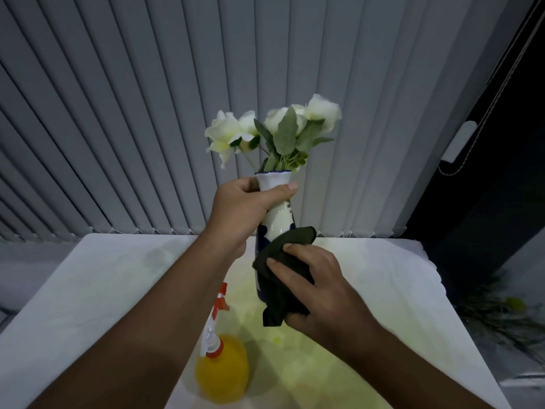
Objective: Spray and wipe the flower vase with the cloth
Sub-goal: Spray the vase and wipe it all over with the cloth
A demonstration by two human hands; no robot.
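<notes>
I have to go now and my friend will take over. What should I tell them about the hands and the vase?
Left hand: gripping the flower vase by its neck, just under the rim.
Right hand: pressing the dark cloth against the vase's lower body.
Spray bottle: standing on the table, near the left forearm, nobody holding it.
Flowers are in the vase.
Done: wiping is under way; whether it was sprayed cannot be seen.
Left: probably wipe the rest, then set the vase down.

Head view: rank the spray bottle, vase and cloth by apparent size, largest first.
1. Vase, though both hands and the cloth hide much of it.
2. Spray bottle, nearer the camera, so unsure against the vase.
3. Cloth, bunched up.
</notes>
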